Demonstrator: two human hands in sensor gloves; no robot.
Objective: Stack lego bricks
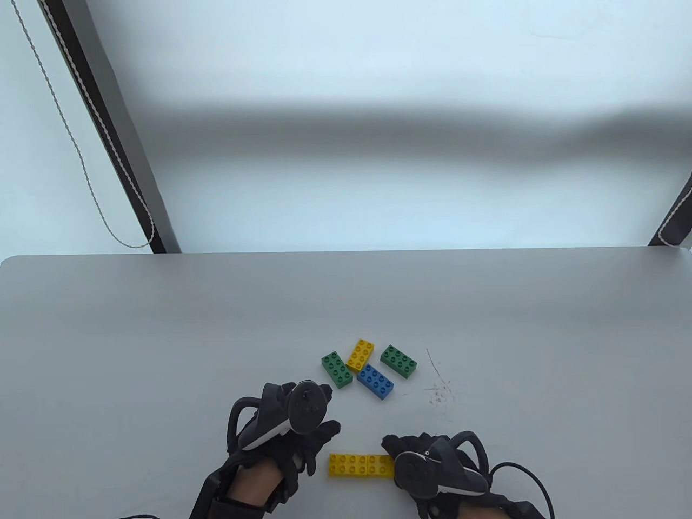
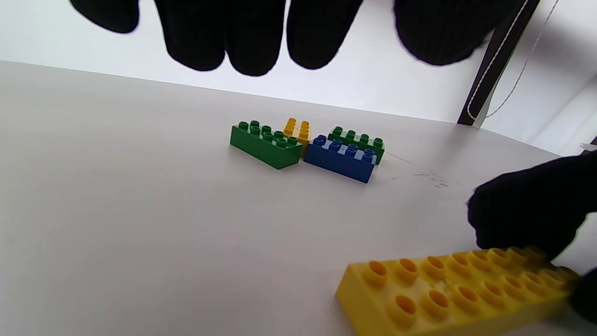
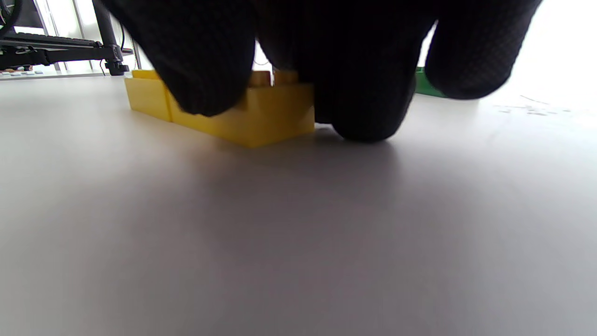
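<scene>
A wide grey tabletop (image 1: 162, 335) is seen beyond both hands. The long yellow plastic brick row (image 1: 361, 465) is gripped at its end by the right hand (image 1: 432, 467); the left hand (image 1: 292, 427) is held spread, ungrasping, beside it.

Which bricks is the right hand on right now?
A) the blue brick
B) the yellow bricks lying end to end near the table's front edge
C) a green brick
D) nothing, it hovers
B: the right hand rests its fingers on the right end of the yellow bricks lying end to end; the blue brick lies farther back, untouched.
</scene>
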